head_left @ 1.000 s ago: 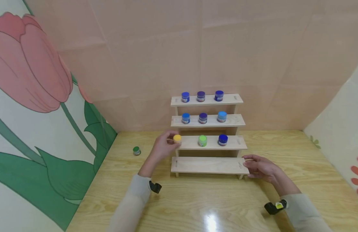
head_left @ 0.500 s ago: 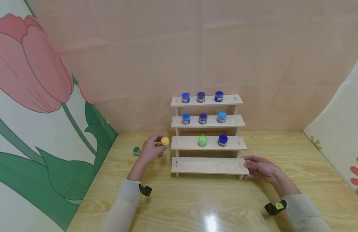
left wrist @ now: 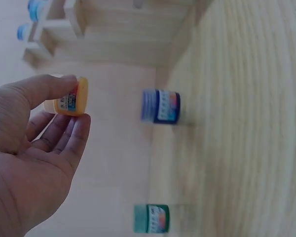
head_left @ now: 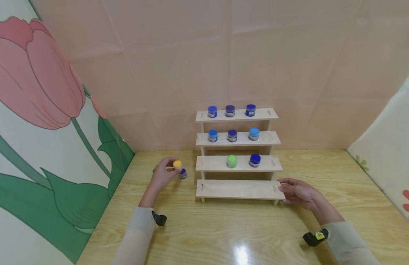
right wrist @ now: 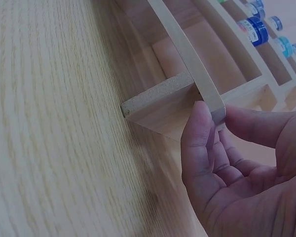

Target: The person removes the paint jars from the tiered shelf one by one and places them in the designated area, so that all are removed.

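Note:
A yellow paint jar (left wrist: 74, 98) is pinched between the thumb and fingers of my left hand (head_left: 163, 173), held above the table left of the shelf. Just beyond it on the table stands a purple-lidded paint jar (head_left: 182, 173). A green paint jar (left wrist: 158, 218) is mostly hidden behind the hand in the head view. My right hand (head_left: 299, 192) grips the right end of the bottom board of the wooden tiered shelf (head_left: 237, 188), thumb on one face and fingers on the other. On the third tier down sit a light green jar (head_left: 232, 161) and a dark blue jar (head_left: 255, 160).
The upper two tiers carry blue and purple jars, among them a light blue jar (head_left: 254, 134) and a purple jar (head_left: 230, 111). Behind the wooden table (head_left: 204, 228) rises a pinkish backdrop (head_left: 178, 73). A tulip-printed panel (head_left: 42, 84) borders the left.
My left hand has moved left from the third tier with the yellow jar, bringing the purple-lidded jar into view and covering most of the green one. The right hand stays on the shelf.

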Demonstrator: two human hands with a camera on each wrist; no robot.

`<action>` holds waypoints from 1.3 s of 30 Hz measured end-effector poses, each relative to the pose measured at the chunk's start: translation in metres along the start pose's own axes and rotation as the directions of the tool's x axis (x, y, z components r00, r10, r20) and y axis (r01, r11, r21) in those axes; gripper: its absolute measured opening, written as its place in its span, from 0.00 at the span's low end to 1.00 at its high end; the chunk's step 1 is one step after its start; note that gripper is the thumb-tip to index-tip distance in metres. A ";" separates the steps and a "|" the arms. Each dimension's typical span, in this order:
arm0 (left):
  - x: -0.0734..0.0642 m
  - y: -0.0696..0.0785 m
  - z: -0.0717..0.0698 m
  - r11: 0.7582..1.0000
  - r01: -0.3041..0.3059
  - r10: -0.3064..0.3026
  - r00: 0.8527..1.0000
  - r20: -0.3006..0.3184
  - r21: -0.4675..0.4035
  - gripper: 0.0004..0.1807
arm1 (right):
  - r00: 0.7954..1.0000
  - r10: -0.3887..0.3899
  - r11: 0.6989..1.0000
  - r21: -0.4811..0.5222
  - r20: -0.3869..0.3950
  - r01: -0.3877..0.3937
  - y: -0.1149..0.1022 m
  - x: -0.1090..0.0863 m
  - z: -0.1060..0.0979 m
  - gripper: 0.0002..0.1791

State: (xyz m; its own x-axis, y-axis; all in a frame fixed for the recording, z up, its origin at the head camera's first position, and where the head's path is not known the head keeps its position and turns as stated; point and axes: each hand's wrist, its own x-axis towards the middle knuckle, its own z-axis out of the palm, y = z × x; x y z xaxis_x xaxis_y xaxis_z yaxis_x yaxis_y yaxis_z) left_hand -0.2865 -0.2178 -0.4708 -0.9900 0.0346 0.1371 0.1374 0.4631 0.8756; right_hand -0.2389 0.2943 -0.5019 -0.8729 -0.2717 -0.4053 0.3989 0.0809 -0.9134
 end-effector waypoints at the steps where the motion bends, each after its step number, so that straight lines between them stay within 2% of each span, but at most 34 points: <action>1: 0.000 -0.003 -0.001 1.000 0.005 -0.005 1.000 -0.007 -0.001 0.26 | 1.000 -0.001 1.000 0.001 0.001 0.001 0.000 0.000 0.000 0.24; 6: 0.000 -0.015 -0.005 0.999 0.053 -0.052 0.998 -0.035 0.006 0.26 | 1.000 0.001 1.000 0.011 0.008 -0.002 0.000 -0.001 0.000 0.23; 11: 0.001 -0.026 -0.006 0.993 0.117 -0.115 0.992 -0.059 0.036 0.26 | 1.000 0.009 1.000 0.006 0.000 -0.009 0.000 0.000 -0.001 0.27; 18: 0.005 -0.039 -0.002 0.981 0.166 -0.158 0.984 -0.084 0.103 0.25 | 1.000 0.012 1.000 -0.001 -0.010 -0.012 0.001 0.001 -0.002 0.29; 30: 0.010 -0.047 0.006 0.951 0.249 -0.234 0.967 -0.100 0.183 0.25 | 1.000 -0.004 1.000 0.014 0.003 0.004 0.001 -0.001 0.000 0.25; 39: 0.010 -0.050 0.009 0.936 0.272 -0.256 0.962 -0.101 0.225 0.24 | 1.000 -0.006 1.000 0.004 -0.006 0.006 0.001 -0.002 0.001 0.26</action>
State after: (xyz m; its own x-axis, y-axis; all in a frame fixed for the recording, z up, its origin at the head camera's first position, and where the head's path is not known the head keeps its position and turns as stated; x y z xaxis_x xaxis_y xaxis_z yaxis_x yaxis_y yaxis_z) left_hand -0.3034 -0.2326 -0.5173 -0.9836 -0.1742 -0.0455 -0.1485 0.6415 0.7526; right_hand -0.2366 0.2943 -0.5016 -0.8769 -0.2659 -0.4004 0.3950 0.0759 -0.9155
